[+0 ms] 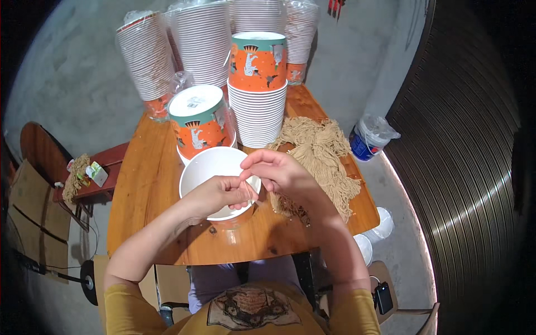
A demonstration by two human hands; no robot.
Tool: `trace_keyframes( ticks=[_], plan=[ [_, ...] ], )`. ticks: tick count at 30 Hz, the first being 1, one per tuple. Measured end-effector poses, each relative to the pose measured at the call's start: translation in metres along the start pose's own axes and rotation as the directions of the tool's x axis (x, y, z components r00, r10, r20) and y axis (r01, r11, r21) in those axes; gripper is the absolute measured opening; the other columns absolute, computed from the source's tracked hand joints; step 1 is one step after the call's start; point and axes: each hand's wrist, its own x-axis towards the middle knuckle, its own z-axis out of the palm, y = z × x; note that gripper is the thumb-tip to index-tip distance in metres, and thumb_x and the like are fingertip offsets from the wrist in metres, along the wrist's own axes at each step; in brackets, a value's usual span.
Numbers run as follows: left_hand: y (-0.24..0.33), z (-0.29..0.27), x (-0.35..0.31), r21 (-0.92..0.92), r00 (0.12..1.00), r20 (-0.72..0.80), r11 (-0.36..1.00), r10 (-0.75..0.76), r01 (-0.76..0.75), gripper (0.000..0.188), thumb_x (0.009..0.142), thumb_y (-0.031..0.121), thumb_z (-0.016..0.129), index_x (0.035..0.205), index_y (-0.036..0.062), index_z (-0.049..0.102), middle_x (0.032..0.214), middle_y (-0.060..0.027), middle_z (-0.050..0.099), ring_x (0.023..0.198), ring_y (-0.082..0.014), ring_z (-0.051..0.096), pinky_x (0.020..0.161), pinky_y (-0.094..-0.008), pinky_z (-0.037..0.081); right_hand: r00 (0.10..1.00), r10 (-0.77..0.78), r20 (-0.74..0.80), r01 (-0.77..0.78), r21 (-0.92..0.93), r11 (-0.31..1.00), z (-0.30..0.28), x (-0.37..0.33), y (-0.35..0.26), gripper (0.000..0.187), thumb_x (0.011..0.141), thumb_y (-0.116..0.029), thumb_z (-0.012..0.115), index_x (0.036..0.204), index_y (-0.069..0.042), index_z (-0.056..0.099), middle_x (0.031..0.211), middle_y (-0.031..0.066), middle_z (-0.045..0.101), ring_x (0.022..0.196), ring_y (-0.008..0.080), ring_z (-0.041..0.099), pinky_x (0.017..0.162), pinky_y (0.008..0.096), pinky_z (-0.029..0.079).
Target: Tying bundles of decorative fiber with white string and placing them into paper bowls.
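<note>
Both hands meet over the front rim of a white-lined paper bucket (205, 167) that stands mouth up near the table's front edge. My left hand (219, 195) is closed, its thumb and fingers pinched together at the rim. My right hand (279, 172) curls just above it, thumb and forefinger pinched. Something thin and pale seems to run between the fingertips, too small to name. Close by on the right lies a heap of tan cord bundles (321, 162). Behind the bucket, an upside-down orange and green printed bucket (198, 133) tops a short stack.
A tall stack of upturned buckets (257, 111) stands behind, with several plastic-wrapped stacks (202, 44) farther back. Right of the wooden table (145, 201) are a blue pail (365, 142) and white containers (382, 223) on the floor. A red bench (109, 167) stands left.
</note>
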Motion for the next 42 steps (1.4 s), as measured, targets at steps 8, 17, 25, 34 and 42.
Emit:
trace_keyframes(
  ticks=[8,17,25,34,42],
  plan=[
    [-0.002,0.002,0.003,0.042,1.0,-0.018,0.999,-0.015,0.015,0.013,0.091,0.012,0.06,0.094,0.0007,0.066,0.078,0.0017,0.057,0.069,-0.0051,0.047,0.063,-0.0199,0.04,0.898,-0.147,-0.414,0.115,-0.102,0.988,0.011,-0.037,0.037,0.018,0.09,-0.016,0.058,0.101,-0.003,0.063,0.089,0.0017,0.064,0.071,0.0089,0.057,0.065,0.0215,0.047],
    [-0.001,0.006,0.002,-0.006,0.999,-0.024,0.999,-0.032,0.032,0.011,0.091,0.014,0.062,0.093,0.0028,0.064,0.077,0.0019,0.058,0.068,-0.0048,0.05,0.061,-0.0192,0.04,0.801,-0.459,-0.384,0.215,-0.532,0.819,0.052,-0.047,0.065,0.006,0.083,-0.007,0.069,0.085,-0.005,0.064,0.074,-0.001,0.052,0.059,0.0045,0.043,0.053,0.0223,0.035],
    [0.012,0.005,-0.005,-0.213,0.977,0.0,0.955,-0.211,0.206,0.009,0.093,0.01,0.058,0.099,0.0033,0.06,0.084,0.001,0.06,0.07,-0.0016,0.056,0.058,-0.012,0.047,0.748,-0.592,-0.298,0.237,-0.714,0.659,0.059,-0.047,0.062,0.01,0.087,-0.01,0.066,0.094,-0.004,0.065,0.08,0.0085,0.058,0.066,0.0191,0.058,0.058,0.0301,0.046],
    [0.012,0.001,-0.008,-0.078,0.996,-0.007,0.993,-0.092,0.091,0.017,0.092,0.001,0.055,0.11,0.0008,0.056,0.092,-0.0028,0.059,0.079,-0.0075,0.058,0.075,-0.0195,0.051,0.796,-0.297,-0.528,0.295,-0.091,0.951,0.035,-0.053,0.067,0.021,0.098,-0.014,0.047,0.112,-0.002,0.057,0.083,0.0044,0.062,0.066,0.0095,0.057,0.06,0.0257,0.049],
    [0.002,0.013,-0.009,0.236,0.963,-0.044,0.94,0.264,-0.247,0.025,0.091,-0.005,0.052,0.115,0.0002,0.049,0.084,-0.0008,0.053,0.078,-0.0075,0.054,0.072,-0.0214,0.047,0.733,-0.587,-0.344,0.165,-0.748,0.643,0.041,-0.045,0.049,0.017,0.084,-0.017,0.07,0.095,-0.005,0.066,0.07,0.0009,0.051,0.059,0.0104,0.046,0.055,0.026,0.039]
  ],
)
